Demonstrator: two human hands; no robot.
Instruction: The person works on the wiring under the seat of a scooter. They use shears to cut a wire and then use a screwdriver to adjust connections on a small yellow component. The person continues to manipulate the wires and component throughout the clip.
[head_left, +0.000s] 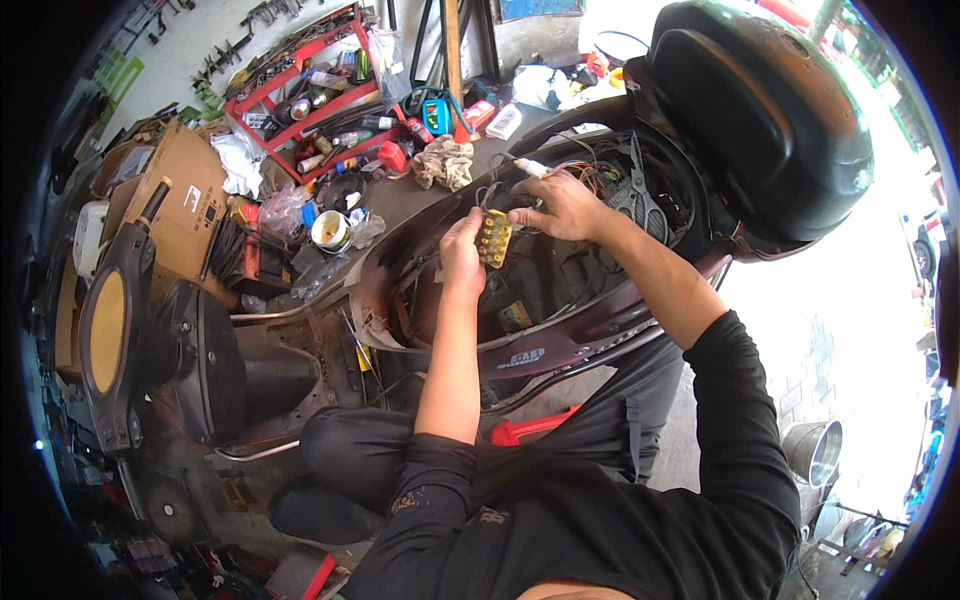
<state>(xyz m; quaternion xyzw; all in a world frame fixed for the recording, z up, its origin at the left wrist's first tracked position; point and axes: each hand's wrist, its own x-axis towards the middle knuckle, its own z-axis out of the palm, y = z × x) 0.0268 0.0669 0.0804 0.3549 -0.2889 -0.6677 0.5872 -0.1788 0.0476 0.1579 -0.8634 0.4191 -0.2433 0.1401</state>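
Over the open body of a scooter (470, 362), my left hand (462, 248) is closed on a yellowish terminal block (495, 240) with rows of round metal spots. Just right of it, my right hand (567, 208) reaches in with its thumb at or close to the block's edge. A white, stubby piece (532, 168) with a dark end lies against the curled fingers of that hand; its kind is unclear. Grey cables (487, 193) run up behind the block. Large grey-handled scissors (640, 200) rest among coloured wires (583, 175) to the right.
A black top box (760, 120) rises behind the scooter's right end. Beyond the scooter are a red rack (300, 120) of bottles, a crumpled cloth (443, 163) and a white tub (330, 231). Cardboard boxes (185, 215) stand left; a metal bucket (812, 453) sits right.
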